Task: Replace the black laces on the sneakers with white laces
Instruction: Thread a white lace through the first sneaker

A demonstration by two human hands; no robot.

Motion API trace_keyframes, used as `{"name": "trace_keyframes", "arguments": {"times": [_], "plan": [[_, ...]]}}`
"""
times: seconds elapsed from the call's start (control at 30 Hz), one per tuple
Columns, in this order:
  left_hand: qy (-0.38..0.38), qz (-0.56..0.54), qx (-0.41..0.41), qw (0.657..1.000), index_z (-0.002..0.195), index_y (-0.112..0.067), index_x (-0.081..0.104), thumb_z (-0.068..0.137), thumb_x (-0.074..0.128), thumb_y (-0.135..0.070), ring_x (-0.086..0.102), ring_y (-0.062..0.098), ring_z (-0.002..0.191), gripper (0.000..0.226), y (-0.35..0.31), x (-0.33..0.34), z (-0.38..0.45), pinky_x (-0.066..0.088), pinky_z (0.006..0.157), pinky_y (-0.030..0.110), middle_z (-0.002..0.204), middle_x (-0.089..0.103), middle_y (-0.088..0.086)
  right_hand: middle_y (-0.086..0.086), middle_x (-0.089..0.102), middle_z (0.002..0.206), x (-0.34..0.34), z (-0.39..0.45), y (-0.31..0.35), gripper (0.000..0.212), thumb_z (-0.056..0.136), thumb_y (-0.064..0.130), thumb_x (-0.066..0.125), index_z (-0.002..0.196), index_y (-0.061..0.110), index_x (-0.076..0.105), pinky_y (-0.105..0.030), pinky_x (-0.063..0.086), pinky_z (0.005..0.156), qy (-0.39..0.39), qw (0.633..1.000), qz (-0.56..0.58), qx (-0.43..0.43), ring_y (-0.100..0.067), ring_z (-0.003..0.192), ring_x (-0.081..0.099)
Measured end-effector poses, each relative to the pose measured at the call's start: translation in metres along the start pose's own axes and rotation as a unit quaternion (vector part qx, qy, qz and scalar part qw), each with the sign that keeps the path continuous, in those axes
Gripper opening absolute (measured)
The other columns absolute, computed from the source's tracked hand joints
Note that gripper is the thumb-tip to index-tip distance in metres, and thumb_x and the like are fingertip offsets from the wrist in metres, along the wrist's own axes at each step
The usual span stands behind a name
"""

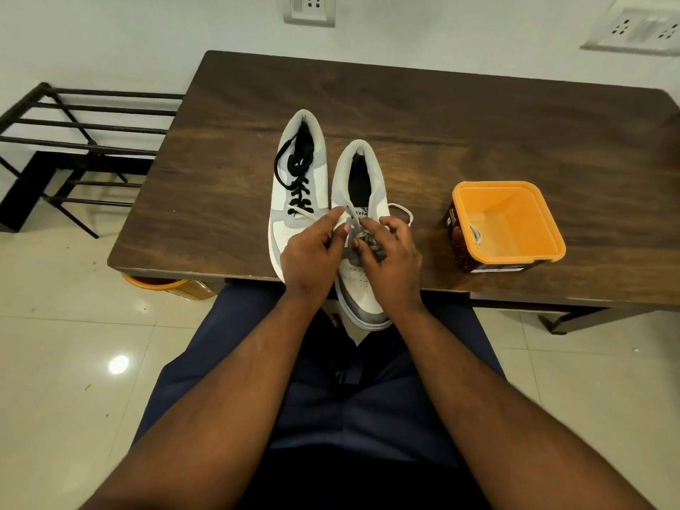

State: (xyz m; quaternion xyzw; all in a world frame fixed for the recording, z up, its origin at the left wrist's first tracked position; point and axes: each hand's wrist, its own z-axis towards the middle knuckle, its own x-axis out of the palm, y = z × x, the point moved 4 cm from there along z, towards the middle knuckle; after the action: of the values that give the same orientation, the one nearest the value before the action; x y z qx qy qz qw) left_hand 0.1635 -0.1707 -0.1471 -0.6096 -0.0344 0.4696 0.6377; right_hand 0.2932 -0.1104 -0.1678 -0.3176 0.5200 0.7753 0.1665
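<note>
The fingers of the left hand point(312, 252) and right hand point(390, 252) are pinching the white lace point(401, 210), threading the right sneaker point(362, 230); next, pulling it evenly.

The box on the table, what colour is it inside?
Orange inside, seen best from the head camera: the box has an orange rim too.

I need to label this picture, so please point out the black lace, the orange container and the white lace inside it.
black lace point(298, 193): head view, on the crossed rows over the left sneaker's tongue.
orange container point(509, 184): head view, on its far rim.
white lace point(475, 233): head view, on the loop at the container's near-left inner corner.
</note>
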Motion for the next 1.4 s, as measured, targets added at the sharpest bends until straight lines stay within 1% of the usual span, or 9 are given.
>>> {"name": "trace_keyframes", "arguments": {"times": [0.2,0.37,0.43,0.57,0.67,0.83,1.1,1.27,1.4], "plan": [[0.02,0.011,0.017,1.0,0.105,-0.022,0.074,0.094,0.064,-0.033,0.068,0.012,0.08,0.019,0.001,0.004,0.0,0.056,0.072,0.035,0.087,0.074,-0.007,-0.004,0.052,0.126,0.001,0.0,-0.003,0.045,0.089,0.05,0.048,0.125,0.029,0.063,-0.048,0.052,0.087,-0.009,0.999,0.029,-0.011,-0.02,0.117,0.053],[-0.178,-0.209,-0.113,0.955,0.096,-0.014,0.064,0.094,0.063,-0.022,0.048,0.004,0.056,0.008,0.019,-0.014,0.008,0.044,0.055,0.033,0.064,0.054,-0.012,-0.006,0.051,0.127,0.002,0.0,-0.003,0.046,0.089,0.052,0.05,0.126,0.028,0.063,-0.049,0.052,0.089,0.0,0.999,0.044,-0.006,-0.021,0.119,0.05],[-0.218,-0.234,-0.137,0.938,0.106,-0.013,0.059,0.092,0.065,-0.021,0.043,0.002,0.053,0.017,0.022,-0.019,0.008,0.041,0.057,0.028,0.06,0.048,-0.011,-0.007,0.051,0.127,0.002,0.0,-0.003,0.046,0.089,0.05,0.052,0.125,0.025,0.064,-0.047,0.052,0.09,0.001,0.999,0.047,-0.008,-0.022,0.119,0.049],[-0.111,-0.112,0.005,0.987,0.134,-0.016,0.046,0.091,0.068,-0.019,0.042,0.005,0.05,0.049,0.001,-0.01,-0.004,0.041,0.055,0.016,0.056,0.04,-0.007,-0.007,0.051,0.128,0.002,0.0,-0.003,0.049,0.088,0.052,0.048,0.125,0.024,0.064,-0.045,0.052,0.092,0.001,0.999,0.05,-0.011,-0.022,0.12,0.049],[-0.048,0.009,0.057,0.997,0.121,-0.019,0.063,0.093,0.065,-0.022,0.053,0.0,0.056,0.028,0.001,-0.001,-0.005,0.043,0.056,0.019,0.06,0.053,-0.013,-0.008,0.051,0.129,0.001,0.0,-0.002,0.051,0.088,0.054,0.046,0.126,0.024,0.063,-0.044,0.052,0.092,0.003,0.999,0.049,-0.015,-0.022,0.12,0.049],[0.013,0.083,0.082,0.993,0.112,-0.02,0.071,0.098,0.058,-0.029,0.067,0.017,0.088,0.022,0.0,0.007,-0.004,0.052,0.072,0.032,0.097,0.073,-0.001,-0.008,0.051,0.13,0.001,0.0,-0.002,0.05,0.089,0.052,0.045,0.126,0.023,0.063,-0.044,0.052,0.093,0.003,0.999,0.051,-0.016,-0.022,0.12,0.049],[-0.184,-0.145,-0.064,0.97,0.102,-0.001,0.06,0.098,0.054,-0.012,0.054,-0.004,0.062,0.013,0.014,-0.016,0.006,0.04,0.058,0.011,0.073,0.055,-0.013,-0.004,0.05,0.127,0.001,0.0,-0.004,0.038,0.091,0.044,0.059,0.126,0.029,0.063,-0.042,0.051,0.093,0.0,0.998,0.064,-0.015,-0.018,0.12,0.047],[-0.033,-0.008,0.041,0.999,0.131,-0.02,0.056,0.097,0.057,-0.024,0.052,0.005,0.057,0.034,0.002,-0.004,-0.003,0.041,0.055,0.016,0.065,0.057,-0.008,0.01,0.044,0.122,0.0,0.0,-0.008,0.038,0.089,0.043,0.061,0.125,0.032,0.06,-0.041,0.054,0.091,0.0,0.991,0.135,-0.01,-0.015,0.116,0.052],[0.045,0.061,0.033,0.997,0.114,-0.03,0.068,0.097,0.057,-0.038,0.064,0.012,0.076,0.022,0.0,0.004,-0.002,0.049,0.066,0.029,0.079,0.068,-0.01,0.004,0.047,0.124,-0.001,0.0,-0.008,0.036,0.091,0.039,0.061,0.126,0.029,0.06,-0.043,0.053,0.091,0.0,0.992,0.129,-0.014,-0.017,0.115,0.052]]}}
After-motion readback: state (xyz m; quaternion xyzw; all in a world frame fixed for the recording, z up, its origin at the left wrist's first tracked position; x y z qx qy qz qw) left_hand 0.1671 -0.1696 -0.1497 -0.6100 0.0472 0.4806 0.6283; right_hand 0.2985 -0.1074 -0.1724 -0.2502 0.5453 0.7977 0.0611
